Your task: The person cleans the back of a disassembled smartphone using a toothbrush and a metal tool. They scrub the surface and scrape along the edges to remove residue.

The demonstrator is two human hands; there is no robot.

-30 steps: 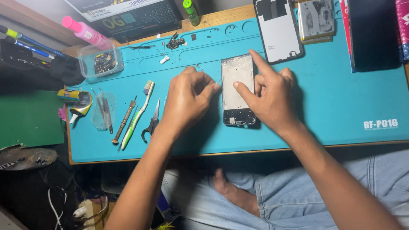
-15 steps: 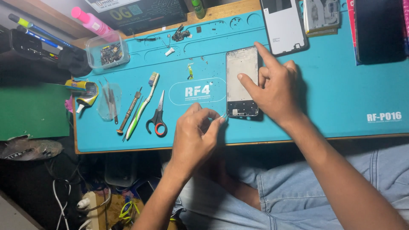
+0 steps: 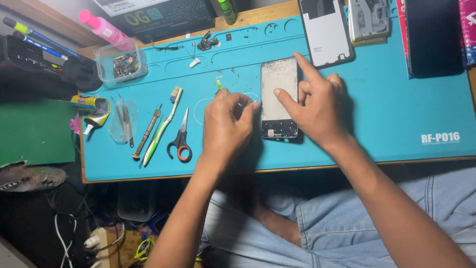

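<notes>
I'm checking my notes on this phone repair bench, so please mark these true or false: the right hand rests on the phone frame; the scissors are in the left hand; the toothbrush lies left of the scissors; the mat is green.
1. The right hand rests on the phone frame. True.
2. The left hand holds the scissors. False: they lie on the mat, apart from it.
3. The toothbrush lies left of the scissors. True.
4. The mat is green. False: it is blue.

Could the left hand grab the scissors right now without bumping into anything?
Probably yes. The left hand is pinched at the left edge of the phone frame, and the scissors lie just to its left on the blue mat. Only bare mat shows between them, though the fingers would first have to let go.
</notes>
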